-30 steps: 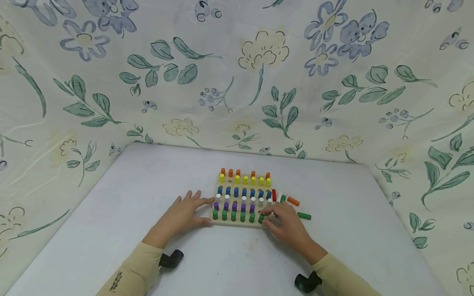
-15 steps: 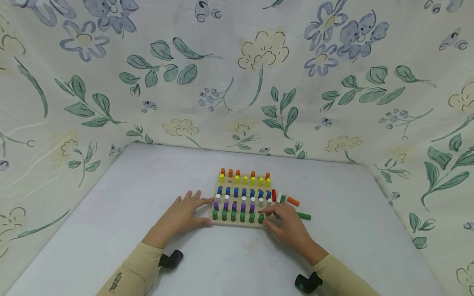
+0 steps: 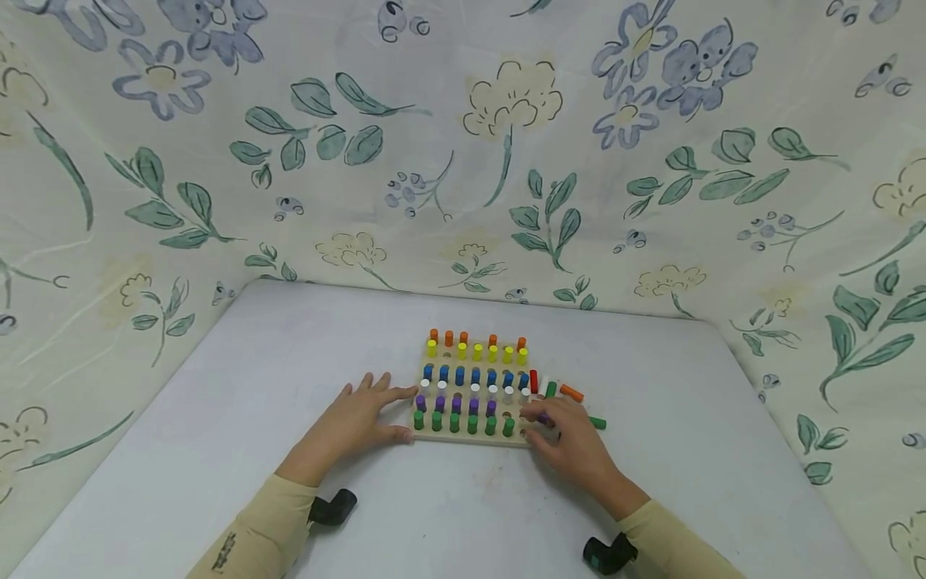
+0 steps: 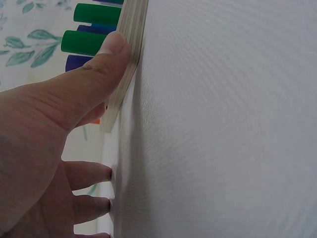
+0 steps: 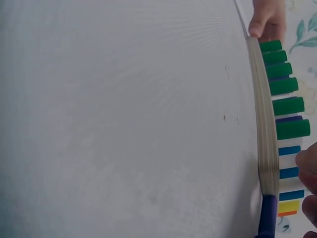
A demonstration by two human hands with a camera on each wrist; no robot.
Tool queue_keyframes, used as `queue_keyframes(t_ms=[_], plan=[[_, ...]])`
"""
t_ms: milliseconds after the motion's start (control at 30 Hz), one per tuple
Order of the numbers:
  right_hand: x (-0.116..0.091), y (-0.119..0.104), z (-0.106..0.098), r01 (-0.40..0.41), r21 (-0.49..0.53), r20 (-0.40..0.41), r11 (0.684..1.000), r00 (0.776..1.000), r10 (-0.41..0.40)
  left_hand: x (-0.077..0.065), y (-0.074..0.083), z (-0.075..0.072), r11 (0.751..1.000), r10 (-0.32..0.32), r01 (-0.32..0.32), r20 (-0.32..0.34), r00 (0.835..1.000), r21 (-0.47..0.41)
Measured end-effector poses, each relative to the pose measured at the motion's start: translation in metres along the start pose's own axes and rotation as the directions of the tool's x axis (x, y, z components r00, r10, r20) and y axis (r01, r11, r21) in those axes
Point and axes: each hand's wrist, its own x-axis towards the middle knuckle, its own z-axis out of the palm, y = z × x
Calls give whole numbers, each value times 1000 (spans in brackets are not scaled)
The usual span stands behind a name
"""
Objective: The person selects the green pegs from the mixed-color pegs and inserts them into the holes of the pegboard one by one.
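A wooden pegboard (image 3: pixel 470 439) lies on the table, bearing rows of orange, yellow, blue, white, purple and green pegs. My left hand (image 3: pixel 354 420) is spread at its left side; in the left wrist view the thumb (image 4: pixel 115 43) presses the board's edge near a green peg (image 4: pixel 85 42), and other fingertips touch the table. At the near right corner, my right hand (image 3: pixel 571 442) hovers with loosely bent fingers, just right of the last green peg (image 3: pixel 510 427). Nothing shows between its fingertips. A loose purple peg (image 5: pixel 268 215) lies against the board's corner, partly beneath that hand.
Right of the board lie loose pegs: a red peg (image 3: pixel 534 381), a white one, an orange peg (image 3: pixel 572 393) and green ones, one partly behind the right hand. A floral cloth (image 3: pixel 463 161) hangs behind the white table (image 3: pixel 325 322).
My right hand has drawn slightly to the right, away from the last green peg, which stands in its hole. The left hand keeps its place on the board's edge.
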Motion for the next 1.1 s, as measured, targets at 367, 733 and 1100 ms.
queue_keyframes(t_ms=[367, 733, 1100], plan=[[-3, 3, -4, -1, -13, -12, 1000, 1000, 1, 1, -2, 2, 1000, 1, -1, -4, 1000, 0], [-5, 10, -8, -16, -30, -38, 999, 999, 15, 1, -2, 2, 1000, 4, -4, -8, 1000, -1], [-5, 12, -11, -96, -59, -27, 994, 995, 95, 0, -2, 2, 1000, 9, -9, -7, 1000, -2]])
